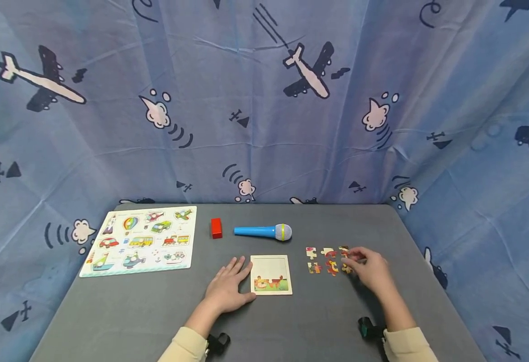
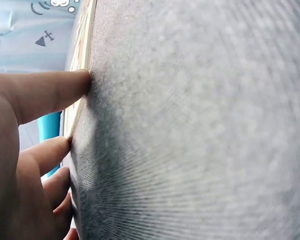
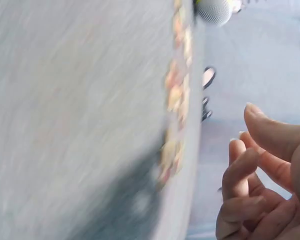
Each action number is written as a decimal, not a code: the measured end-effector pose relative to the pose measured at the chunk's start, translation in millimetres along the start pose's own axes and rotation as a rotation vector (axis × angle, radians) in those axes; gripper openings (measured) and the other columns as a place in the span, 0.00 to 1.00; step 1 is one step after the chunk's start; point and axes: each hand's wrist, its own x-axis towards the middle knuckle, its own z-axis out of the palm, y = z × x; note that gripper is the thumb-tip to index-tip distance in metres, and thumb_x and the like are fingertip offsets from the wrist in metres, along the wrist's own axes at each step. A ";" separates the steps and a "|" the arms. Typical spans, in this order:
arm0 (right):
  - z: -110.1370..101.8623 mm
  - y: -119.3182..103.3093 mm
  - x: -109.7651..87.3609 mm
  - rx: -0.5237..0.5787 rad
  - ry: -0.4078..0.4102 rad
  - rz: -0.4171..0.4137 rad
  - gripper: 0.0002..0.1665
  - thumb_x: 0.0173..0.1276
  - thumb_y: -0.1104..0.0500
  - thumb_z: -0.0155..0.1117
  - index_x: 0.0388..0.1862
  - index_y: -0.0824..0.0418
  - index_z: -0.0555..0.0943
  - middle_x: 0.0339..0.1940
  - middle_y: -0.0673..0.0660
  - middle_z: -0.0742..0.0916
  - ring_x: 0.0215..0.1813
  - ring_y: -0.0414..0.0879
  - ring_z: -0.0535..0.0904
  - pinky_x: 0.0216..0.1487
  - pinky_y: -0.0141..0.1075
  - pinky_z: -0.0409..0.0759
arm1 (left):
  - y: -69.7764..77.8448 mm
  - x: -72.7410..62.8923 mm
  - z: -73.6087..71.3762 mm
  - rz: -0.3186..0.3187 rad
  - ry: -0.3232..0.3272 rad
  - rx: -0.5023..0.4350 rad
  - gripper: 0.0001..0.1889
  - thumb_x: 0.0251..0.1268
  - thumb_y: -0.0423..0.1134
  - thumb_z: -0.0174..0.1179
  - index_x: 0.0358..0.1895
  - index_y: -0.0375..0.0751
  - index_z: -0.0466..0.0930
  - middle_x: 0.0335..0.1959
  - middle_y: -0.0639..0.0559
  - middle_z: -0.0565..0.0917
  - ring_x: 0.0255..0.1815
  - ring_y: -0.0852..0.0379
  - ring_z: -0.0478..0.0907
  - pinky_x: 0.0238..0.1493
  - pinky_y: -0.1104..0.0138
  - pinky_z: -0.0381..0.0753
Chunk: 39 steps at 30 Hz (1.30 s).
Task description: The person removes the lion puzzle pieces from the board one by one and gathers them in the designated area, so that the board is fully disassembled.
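Note:
A square puzzle tray point(image 1: 269, 259) has its bottom strip filled with pieces that show an animal's head on grass; its upper part is bare. My left hand point(image 1: 229, 289) lies spread on the table at the tray's left side, thumb and a fingertip at its edge. In the left wrist view, those fingertips point(image 2: 82, 82) meet the tray's edge. Several loose puzzle pieces point(image 1: 332, 266) lie in two rows to the right. Over the rightmost ones hovers my right hand point(image 1: 373, 269), fingers bent loosely, thumb apart. The right wrist view shows nothing between its fingers point(image 3: 240, 170).
Behind the tray lies a blue toy microphone point(image 1: 257, 232) with a silver head. A red block point(image 1: 216, 228) sits left of it. At the back left is a white picture board point(image 1: 139, 241) with vehicles. A patterned blue curtain point(image 1: 264, 125) surrounds the grey table point(image 1: 124, 317).

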 end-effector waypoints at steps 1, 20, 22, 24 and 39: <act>-0.2 -4.9 -0.8 0.004 0.000 -0.012 0.21 0.67 0.51 0.72 0.51 0.65 0.84 0.38 0.58 0.88 0.33 0.44 0.82 0.31 0.36 0.78 | 0.0 -0.4 -0.7 0.001 -0.002 -0.007 0.43 0.59 0.55 0.69 0.77 0.47 0.65 0.81 0.45 0.60 0.83 0.43 0.52 0.79 0.44 0.54; 26.5 -75.8 -15.1 0.155 -0.054 -0.122 0.14 0.63 0.57 0.76 0.45 0.61 0.87 0.33 0.51 0.87 0.30 0.40 0.78 0.29 0.30 0.77 | -0.8 0.9 1.5 -0.005 -0.021 0.003 0.42 0.61 0.56 0.68 0.77 0.48 0.64 0.81 0.46 0.59 0.83 0.43 0.51 0.80 0.45 0.53; 33.2 -80.0 -17.4 0.164 -0.062 -0.120 0.15 0.61 0.57 0.77 0.44 0.61 0.87 0.33 0.51 0.87 0.31 0.41 0.77 0.30 0.29 0.76 | -0.8 1.2 0.8 -0.003 -0.022 0.003 0.42 0.61 0.56 0.68 0.78 0.48 0.64 0.81 0.46 0.59 0.83 0.43 0.51 0.80 0.45 0.53; 39.1 -83.3 -20.0 0.174 -0.083 -0.110 0.15 0.61 0.57 0.77 0.45 0.61 0.87 0.33 0.50 0.87 0.31 0.41 0.76 0.30 0.29 0.75 | -0.6 1.4 0.2 -0.003 -0.025 0.005 0.42 0.62 0.56 0.68 0.78 0.48 0.64 0.81 0.46 0.59 0.83 0.43 0.50 0.80 0.45 0.53; 82.7 -115.8 -34.2 0.239 -0.178 -0.132 0.14 0.59 0.57 0.79 0.43 0.58 0.87 0.37 0.51 0.88 0.24 0.40 0.73 0.23 0.30 0.71 | -0.3 1.8 -0.6 -0.009 -0.016 0.017 0.42 0.61 0.56 0.69 0.77 0.48 0.65 0.81 0.46 0.60 0.83 0.43 0.52 0.79 0.44 0.54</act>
